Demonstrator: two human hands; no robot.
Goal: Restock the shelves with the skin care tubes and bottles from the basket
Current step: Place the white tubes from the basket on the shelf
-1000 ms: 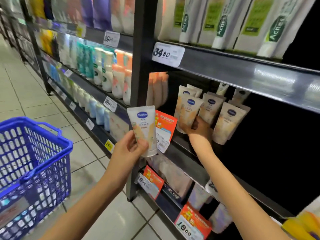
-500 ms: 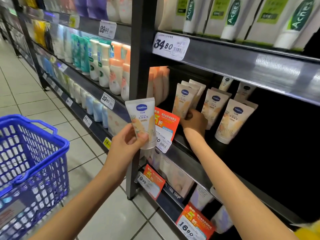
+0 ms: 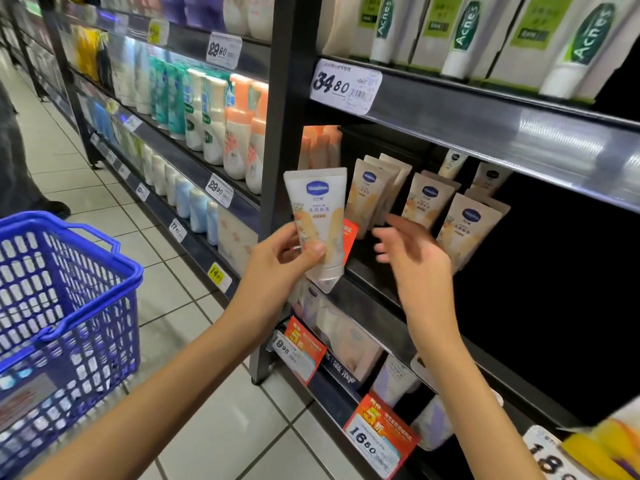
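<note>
One tube [image 3: 318, 216] near-upright, cap down, gripped by left hand [image 3: 277, 265]; right hand [image 3: 415, 261] fingers loose, empty.

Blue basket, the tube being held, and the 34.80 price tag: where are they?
blue basket [image 3: 86, 358], head view, on its mesh side wall.
held tube [image 3: 318, 213], head view, on its front label.
price tag [image 3: 346, 87], head view, on its middle.

A shop aisle stocked with skin care.
Dark shelves [image 3: 485, 133] carry rows of tubes [image 3: 465, 223] and bottles [image 3: 233, 133], price tags [image 3: 346, 86] on their edges; shopping basket [image 3: 135, 271], tiled floor [image 3: 225, 427].
</note>
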